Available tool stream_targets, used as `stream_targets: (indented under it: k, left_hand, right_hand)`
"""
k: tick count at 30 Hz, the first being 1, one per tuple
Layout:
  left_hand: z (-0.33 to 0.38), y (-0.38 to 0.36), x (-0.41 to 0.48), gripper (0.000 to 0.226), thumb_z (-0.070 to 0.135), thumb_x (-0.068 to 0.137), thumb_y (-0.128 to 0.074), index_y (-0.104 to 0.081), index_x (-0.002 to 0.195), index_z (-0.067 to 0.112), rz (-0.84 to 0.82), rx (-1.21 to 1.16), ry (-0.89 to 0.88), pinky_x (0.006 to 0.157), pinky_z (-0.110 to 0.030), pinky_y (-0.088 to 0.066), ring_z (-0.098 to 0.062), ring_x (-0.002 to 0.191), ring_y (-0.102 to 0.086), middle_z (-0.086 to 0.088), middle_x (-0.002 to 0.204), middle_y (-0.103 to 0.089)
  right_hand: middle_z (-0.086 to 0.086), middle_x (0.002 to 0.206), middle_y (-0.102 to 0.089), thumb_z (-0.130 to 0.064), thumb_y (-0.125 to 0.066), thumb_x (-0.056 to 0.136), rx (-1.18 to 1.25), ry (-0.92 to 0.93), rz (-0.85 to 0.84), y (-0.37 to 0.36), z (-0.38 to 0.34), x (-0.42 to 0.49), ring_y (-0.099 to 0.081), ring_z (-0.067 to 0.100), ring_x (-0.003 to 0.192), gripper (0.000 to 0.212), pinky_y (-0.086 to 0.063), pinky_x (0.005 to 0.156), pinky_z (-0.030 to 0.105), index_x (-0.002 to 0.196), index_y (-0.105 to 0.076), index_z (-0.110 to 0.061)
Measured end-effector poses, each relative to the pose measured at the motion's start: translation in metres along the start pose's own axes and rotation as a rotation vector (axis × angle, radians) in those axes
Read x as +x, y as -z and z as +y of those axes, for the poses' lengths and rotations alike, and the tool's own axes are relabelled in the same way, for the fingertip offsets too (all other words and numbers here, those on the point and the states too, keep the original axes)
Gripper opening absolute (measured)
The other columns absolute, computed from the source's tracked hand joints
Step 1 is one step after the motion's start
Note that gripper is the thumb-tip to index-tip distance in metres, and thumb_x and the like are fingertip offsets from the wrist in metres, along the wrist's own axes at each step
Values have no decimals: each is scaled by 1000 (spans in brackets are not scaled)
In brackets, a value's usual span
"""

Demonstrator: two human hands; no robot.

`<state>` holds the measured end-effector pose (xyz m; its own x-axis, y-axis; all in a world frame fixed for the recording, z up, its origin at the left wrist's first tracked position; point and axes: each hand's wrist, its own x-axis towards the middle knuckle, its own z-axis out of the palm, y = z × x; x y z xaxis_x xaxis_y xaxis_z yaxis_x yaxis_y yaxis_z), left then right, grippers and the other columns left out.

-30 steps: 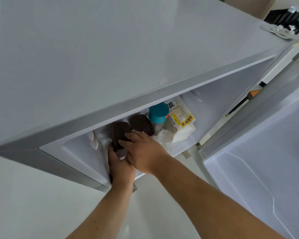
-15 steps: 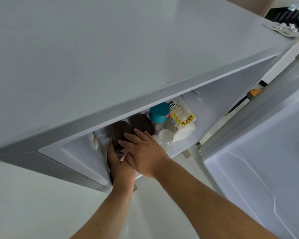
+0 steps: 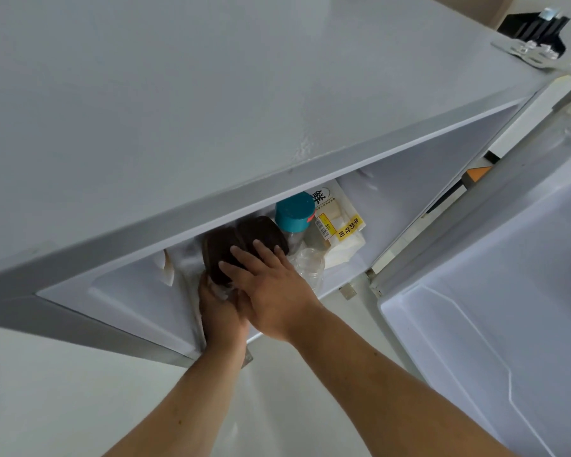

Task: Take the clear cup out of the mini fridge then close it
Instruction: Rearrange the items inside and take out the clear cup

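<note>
The mini fridge (image 3: 211, 103) is seen from above with its door (image 3: 495, 324) swung open to the right. On the shelf inside, a clear cup (image 3: 309, 266) stands just right of my right hand. Left of it are two clear containers with dark lids (image 3: 264, 230). My left hand (image 3: 221, 316) is wrapped round the clear body of the left dark-lidded container (image 3: 218, 250). My right hand (image 3: 272, 291) lies over it with fingers spread, the fingertips resting on both dark lids. It is not touching the clear cup.
A bottle with a teal cap (image 3: 293, 211) and a bagged loaf with a yellow label (image 3: 338, 225) stand behind the cup. The fridge's top overhangs and hides the back of the shelf. A black bracket (image 3: 536, 26) sits at the top's far right corner. Pale floor (image 3: 63, 407) lies below.
My right hand has slid forward and left, from beside the clear cup onto the dark lids. My left hand has stayed round the left container.
</note>
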<state>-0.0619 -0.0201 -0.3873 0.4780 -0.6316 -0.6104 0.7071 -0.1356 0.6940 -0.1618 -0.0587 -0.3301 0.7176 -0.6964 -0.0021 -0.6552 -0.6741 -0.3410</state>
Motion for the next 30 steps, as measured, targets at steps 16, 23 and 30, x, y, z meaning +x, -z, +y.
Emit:
stream_targets:
  k: [16, 23, 30]
  left_hand:
    - [-42, 2, -28, 36, 47, 86, -71, -56, 116, 34, -207, 1355, -506, 66, -24, -42, -8, 89, -60, 13, 116, -59]
    - [-41, -15, -22, 56, 49, 85, -76, -54, 132, 27, -300, 1470, -715, 87, -34, -58, -20, 110, -67, 3, 132, -59]
    - [-43, -19, -19, 56, 47, 82, -79, -55, 129, 29, -314, 1466, -722, 86, -31, -58, -17, 105, -69, 5, 128, -60]
  right_hand:
    - [-5, 131, -63, -43, -74, 90, 249, -755, 478, -16, 64, -43, -60, 22, 117, 57, -55, 92, 39, 135, -39, -35]
    - [-3, 136, -58, -52, -73, 88, 155, -618, 567, -9, 61, -45, -62, 23, 113, 59, -52, 78, 32, 135, -43, -31]
    - [-5, 160, -36, -43, -71, 95, 12, -444, 123, -5, 81, -27, -71, 25, 102, 74, -57, 70, 30, 154, -26, -40]
